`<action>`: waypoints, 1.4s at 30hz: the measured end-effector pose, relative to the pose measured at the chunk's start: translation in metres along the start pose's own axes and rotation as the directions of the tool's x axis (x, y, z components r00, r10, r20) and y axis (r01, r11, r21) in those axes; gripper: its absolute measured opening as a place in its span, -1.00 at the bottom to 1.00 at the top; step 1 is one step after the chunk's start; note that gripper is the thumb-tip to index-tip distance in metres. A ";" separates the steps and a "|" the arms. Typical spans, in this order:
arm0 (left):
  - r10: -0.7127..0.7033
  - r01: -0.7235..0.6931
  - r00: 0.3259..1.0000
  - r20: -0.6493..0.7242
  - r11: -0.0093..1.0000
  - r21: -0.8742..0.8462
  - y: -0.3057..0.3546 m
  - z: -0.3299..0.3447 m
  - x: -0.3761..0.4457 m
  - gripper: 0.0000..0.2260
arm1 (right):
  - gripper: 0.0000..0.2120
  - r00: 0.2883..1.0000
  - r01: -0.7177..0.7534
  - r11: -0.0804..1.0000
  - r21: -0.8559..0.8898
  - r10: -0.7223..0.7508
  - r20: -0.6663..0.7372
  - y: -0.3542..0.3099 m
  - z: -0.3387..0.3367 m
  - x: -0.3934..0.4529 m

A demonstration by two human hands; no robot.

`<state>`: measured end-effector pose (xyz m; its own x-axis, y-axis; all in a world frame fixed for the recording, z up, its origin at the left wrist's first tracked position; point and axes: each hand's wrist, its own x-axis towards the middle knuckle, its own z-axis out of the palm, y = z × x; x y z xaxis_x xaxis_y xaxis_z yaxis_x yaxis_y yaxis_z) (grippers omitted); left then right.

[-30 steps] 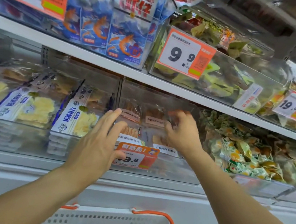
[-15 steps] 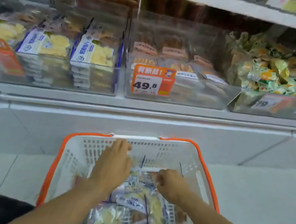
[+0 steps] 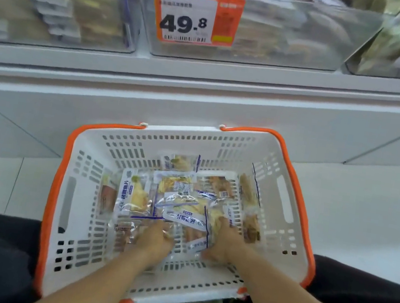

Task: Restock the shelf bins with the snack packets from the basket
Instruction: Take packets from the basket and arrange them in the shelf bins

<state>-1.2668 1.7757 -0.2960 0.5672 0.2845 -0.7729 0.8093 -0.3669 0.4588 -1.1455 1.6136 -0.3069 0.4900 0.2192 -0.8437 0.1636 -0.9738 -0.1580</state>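
We have both hands down in the white basket (image 3: 289,191) among the snack packets (image 3: 178,200). Our left hand (image 3: 153,239) is curled over a clear packet near the basket's near wall, and our right hand (image 3: 222,244) has its fingers tucked under a blue-and-white packet (image 3: 187,218); whether either truly grips, we cannot tell. That packet lies flat, its long axis running left to right. Above, the clear shelf bins (image 3: 278,32) carry an orange price tag (image 3: 195,6) reading 49.8.
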 end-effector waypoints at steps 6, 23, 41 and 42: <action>-0.034 0.135 0.974 0.223 0.882 -0.451 0.024 0.027 0.015 -0.79 | -0.07 0.993 0.000 0.994 0.109 0.013 -0.114 -0.019 0.008 0.010; -0.163 0.123 0.987 0.006 0.722 -0.681 -0.006 -0.021 -0.002 -0.79 | -0.40 0.979 0.142 0.831 0.538 -0.199 0.048 -0.039 -0.009 -0.011; 0.506 -0.512 0.858 -0.089 0.857 -0.062 0.092 -0.253 -0.164 -0.95 | -0.67 0.666 0.678 0.380 0.630 -0.679 -0.307 -0.137 -0.173 -0.140; 0.510 -0.511 0.858 -0.054 0.859 -0.005 0.097 -0.263 -0.174 -0.96 | -0.57 0.645 0.696 0.338 0.633 -0.682 -0.345 -0.145 -0.175 -0.147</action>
<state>-1.2472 1.9237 -0.0017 0.9081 0.1051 -0.4053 0.4061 -0.4567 0.7915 -1.0912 1.7332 -0.0704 0.5003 0.8261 -0.2593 -0.1454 -0.2151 -0.9657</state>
